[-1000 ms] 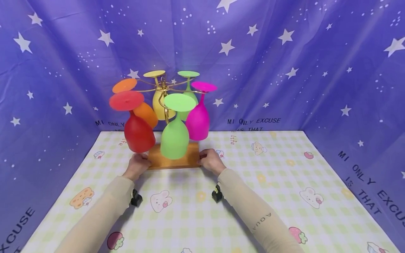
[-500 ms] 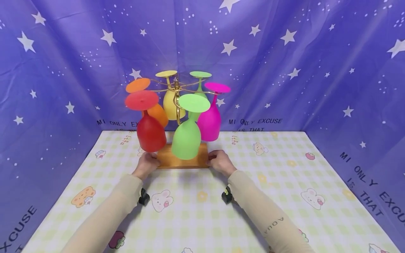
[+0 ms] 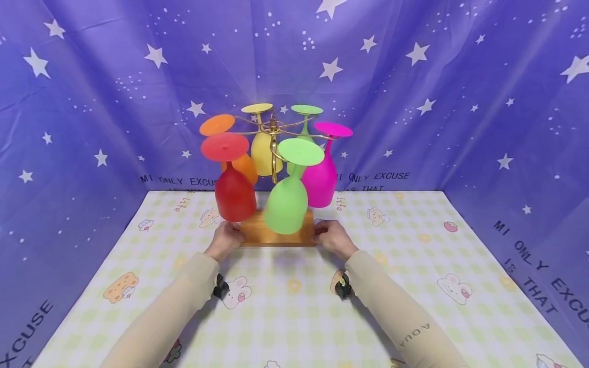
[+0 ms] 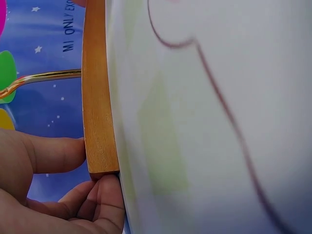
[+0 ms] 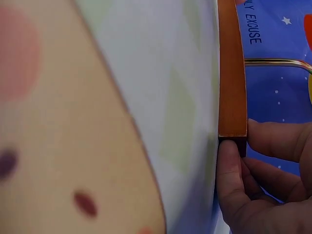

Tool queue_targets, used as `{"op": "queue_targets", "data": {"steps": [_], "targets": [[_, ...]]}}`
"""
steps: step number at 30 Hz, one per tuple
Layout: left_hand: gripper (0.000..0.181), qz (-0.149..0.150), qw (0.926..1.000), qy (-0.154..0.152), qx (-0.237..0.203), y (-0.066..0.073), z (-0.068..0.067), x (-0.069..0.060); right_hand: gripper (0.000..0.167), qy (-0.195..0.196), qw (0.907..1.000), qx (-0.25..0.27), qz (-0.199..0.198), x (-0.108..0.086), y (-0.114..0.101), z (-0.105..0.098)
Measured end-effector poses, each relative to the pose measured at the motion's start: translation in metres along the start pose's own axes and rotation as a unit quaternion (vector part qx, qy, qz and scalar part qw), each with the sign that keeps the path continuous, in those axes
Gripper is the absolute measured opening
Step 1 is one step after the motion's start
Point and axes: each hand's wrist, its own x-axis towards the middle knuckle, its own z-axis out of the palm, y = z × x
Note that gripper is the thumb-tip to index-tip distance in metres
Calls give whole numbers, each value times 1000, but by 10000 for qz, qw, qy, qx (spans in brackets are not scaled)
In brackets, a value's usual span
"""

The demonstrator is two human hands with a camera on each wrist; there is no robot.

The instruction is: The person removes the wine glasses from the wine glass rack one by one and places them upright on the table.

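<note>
A wine glass rack with a wooden base (image 3: 276, 236) and gold metal arms (image 3: 273, 129) stands toward the back of the table. Upside down from its arms hang a red goblet (image 3: 235, 197), an orange one (image 3: 244, 166), a yellow one (image 3: 264, 153), a magenta one (image 3: 320, 181) and two green ones, the nearer green goblet (image 3: 286, 207) in front. My left hand (image 3: 224, 239) grips the base's left end, thumb on top and fingers against the end in the left wrist view. At the right end, my right hand (image 3: 337, 238) pinches the base the same way.
A checked cloth (image 3: 294, 317) with cartoon prints covers the table. Purple curtains (image 3: 368, 102) with white stars stand behind it and along both sides. Each wrist carries a small black camera mount (image 3: 342, 287).
Both hands have moved the rack to the right across the table, with all its goblets still hanging. The grip at both ends of the base stays the same.
</note>
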Motion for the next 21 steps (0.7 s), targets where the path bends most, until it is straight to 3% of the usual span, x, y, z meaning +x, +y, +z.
{"op": "queue_targets", "data": {"steps": [5,21], "targets": [[26,13,10000,-36,83,3,6,1,33,6,9998,67,173,-1,6,-4],[23,-19,9996,-277,12,16,24,1,35,-3,9999,67,98,-7,21,-23]]}}
